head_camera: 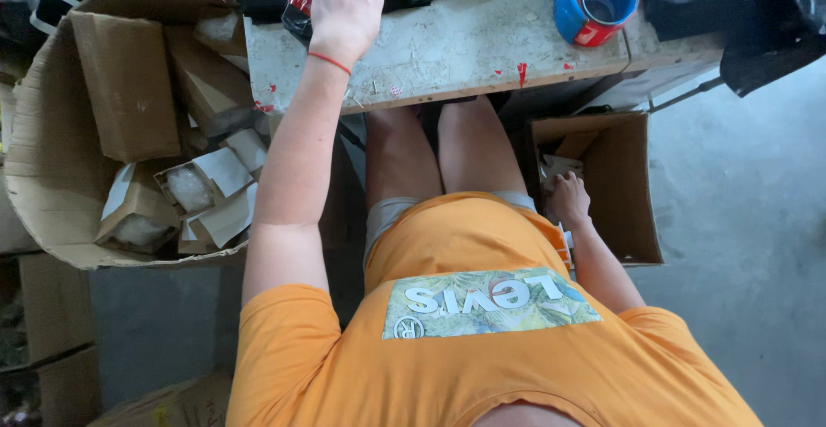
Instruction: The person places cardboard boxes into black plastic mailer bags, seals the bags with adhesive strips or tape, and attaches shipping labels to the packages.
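Work counter [465,49], pale and scuffed, with flecks of red on its surface. The left hand [347,1] lies flat on its far edge, partly over a dark packet [297,6]. Well right of that hand stands a blue cup-shaped container [598,1], with black plastic bags [757,14] beyond it. On the grey floor [748,246], an open cardboard box [615,186] surrounds the right hand [568,199]; a larger carton [120,126] of small boxes sits left of the left forearm.

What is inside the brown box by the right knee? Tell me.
The right hand reaches into the open cardboard box, touching pale paper-like items. The hand and the box's shadow hide whatever lies deeper.
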